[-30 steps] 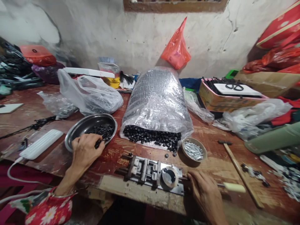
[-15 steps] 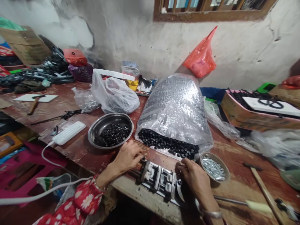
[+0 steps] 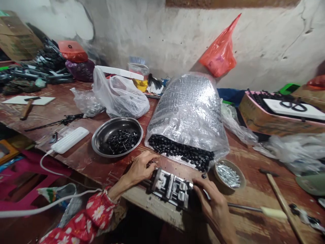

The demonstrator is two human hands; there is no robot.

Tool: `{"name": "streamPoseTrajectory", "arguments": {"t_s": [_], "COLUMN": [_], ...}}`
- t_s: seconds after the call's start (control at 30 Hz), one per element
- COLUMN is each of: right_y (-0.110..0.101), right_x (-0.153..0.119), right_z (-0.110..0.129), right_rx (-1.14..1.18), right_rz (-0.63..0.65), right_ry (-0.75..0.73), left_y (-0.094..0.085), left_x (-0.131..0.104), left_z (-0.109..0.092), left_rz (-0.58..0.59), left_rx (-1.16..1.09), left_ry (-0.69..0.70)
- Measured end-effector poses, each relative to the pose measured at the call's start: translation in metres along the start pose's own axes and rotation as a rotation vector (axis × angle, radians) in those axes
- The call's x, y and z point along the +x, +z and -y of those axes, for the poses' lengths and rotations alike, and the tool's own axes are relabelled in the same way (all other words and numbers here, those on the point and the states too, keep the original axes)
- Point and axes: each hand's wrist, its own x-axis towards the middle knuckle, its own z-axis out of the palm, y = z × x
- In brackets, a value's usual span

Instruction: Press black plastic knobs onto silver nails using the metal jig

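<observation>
Head cam, going left to right: a small hammer (image 3: 26,109) lies across a white board (image 3: 45,101) on a pretty scuffed reddish tabletop (image 3: 83,162), then there's a white power strip (image 3: 70,139) with its cord hanging off the edge. Next up is a shiny metal bowl (image 3: 100,139) with a heap of black-headed pieces (image 3: 122,140) in it, and a cloudy plastic bag (image 3: 122,98) sits just behind.

Left hand (image 3: 142,166) is in front of that bowl, by the left end of a metal jig (image 3: 172,189). Its fingers are curled in toward the thumb, but honestly I can't tell if they're pinching anything. The jig lies at the near edge, right between the two hands. Behind it sits a big, fat, silvery bag (image 3: 190,108) with its mouth facing the person and loads of black round bits (image 3: 180,152) showing.

Right hand (image 3: 213,198) is over the jig's right end, fingers bent; it blocks the view, so no clue whether they're gripping. Just beyond that hand is a little bowl (image 3: 243,188) of silvery pins (image 3: 228,174), then a rod with a pale handle (image 3: 273,212), and finally a wooden-handled hammer (image 3: 280,196).
</observation>
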Motion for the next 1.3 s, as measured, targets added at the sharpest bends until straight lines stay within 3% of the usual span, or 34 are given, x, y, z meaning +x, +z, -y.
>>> {"name": "streamPoseTrajectory", "arguments": {"t_s": [0.17,0.3,0.5,0.67,0.97,1.3], "right_y": [0.009,0.024,0.036,0.037,0.046,0.050], "right_x": [-0.024,-0.032,-0.037,-0.039,-0.035,-0.038], "right_z": [0.024,0.029,0.026,0.027,0.037,0.043], "right_rx": [0.010,0.038,-0.013,-0.030,-0.029,-0.080], "right_rz": [-0.048,-0.036,-0.050,-0.064,-0.123,-0.094], "right_ry": [-0.094,-0.123,-0.142,-0.126,-0.094,-0.010], "left_y": [-0.003,0.006,0.019,0.015,0.013,0.010], "left_x": [-0.012,-0.024,-0.037,-0.037,-0.036,-0.041], "left_z": [-0.026,-0.040,-0.038,-0.040,-0.040,-0.040], "left_rz": [0.038,0.059,0.072,0.088,0.115,0.050], "left_rx": [-0.177,-0.174,0.014,0.115,-0.063,-0.142], "left_ry": [0.023,0.078,0.230,0.184,0.054,0.168]}}
